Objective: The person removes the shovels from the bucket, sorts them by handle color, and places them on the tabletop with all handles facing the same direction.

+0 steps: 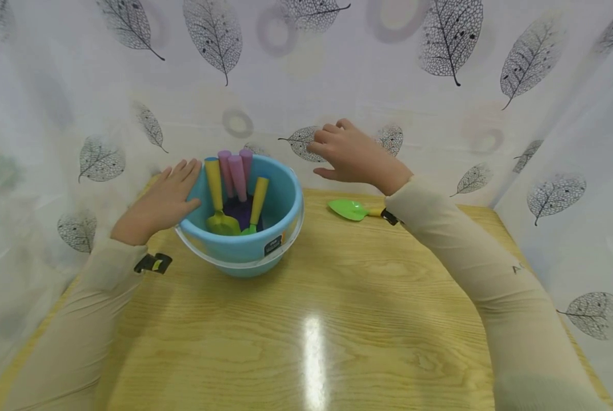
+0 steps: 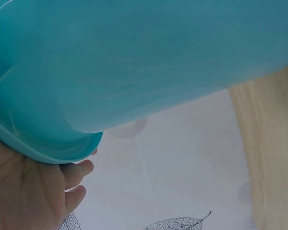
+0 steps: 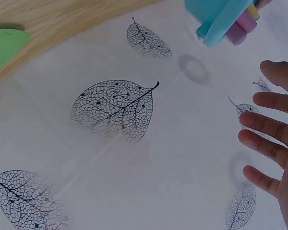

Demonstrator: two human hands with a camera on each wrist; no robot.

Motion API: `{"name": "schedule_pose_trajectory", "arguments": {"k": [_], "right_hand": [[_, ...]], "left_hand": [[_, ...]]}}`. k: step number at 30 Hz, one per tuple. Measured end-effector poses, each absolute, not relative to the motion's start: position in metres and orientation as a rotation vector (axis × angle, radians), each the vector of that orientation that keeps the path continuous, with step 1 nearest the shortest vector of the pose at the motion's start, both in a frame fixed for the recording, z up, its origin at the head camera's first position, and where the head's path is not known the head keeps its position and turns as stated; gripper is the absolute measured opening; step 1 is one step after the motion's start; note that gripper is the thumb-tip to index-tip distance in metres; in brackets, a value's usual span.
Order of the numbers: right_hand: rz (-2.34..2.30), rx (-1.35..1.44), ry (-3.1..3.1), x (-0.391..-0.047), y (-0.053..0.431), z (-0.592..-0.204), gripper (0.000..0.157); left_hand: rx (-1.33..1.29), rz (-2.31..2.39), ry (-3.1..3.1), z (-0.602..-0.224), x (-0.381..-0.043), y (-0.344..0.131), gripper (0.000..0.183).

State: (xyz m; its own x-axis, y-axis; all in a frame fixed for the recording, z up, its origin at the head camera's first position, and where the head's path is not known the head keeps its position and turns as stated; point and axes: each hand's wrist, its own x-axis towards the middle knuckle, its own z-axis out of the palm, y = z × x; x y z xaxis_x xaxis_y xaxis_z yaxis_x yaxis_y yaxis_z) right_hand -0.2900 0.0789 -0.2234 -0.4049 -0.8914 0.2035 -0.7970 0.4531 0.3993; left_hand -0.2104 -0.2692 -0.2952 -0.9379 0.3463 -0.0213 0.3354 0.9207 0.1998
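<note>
A light blue bucket with a white handle stands on the table, left of centre. Inside it are several toy garden tools, with yellow handles and pink handles sticking up. My left hand rests on the bucket's left rim, fingers straight; in the left wrist view the palm lies against the rim. My right hand is raised in the air to the right of the bucket, holding nothing, its fingers spread in the right wrist view. Below it lies a green trowel with a yellow handle.
The wooden table reaches toward me, with a bright light reflection on it. A white curtain printed with leaves hangs behind the table and along both sides.
</note>
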Motion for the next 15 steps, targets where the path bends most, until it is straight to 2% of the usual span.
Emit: {"name": "schedule_pose_trajectory", "arguments": {"k": [15], "right_hand": [[-0.527,1.577,-2.268,-0.285,0.034,-0.219,0.040]], "left_hand": [[0.543,0.295,3.028,-0.295,-0.211,-0.270,0.072]]}}
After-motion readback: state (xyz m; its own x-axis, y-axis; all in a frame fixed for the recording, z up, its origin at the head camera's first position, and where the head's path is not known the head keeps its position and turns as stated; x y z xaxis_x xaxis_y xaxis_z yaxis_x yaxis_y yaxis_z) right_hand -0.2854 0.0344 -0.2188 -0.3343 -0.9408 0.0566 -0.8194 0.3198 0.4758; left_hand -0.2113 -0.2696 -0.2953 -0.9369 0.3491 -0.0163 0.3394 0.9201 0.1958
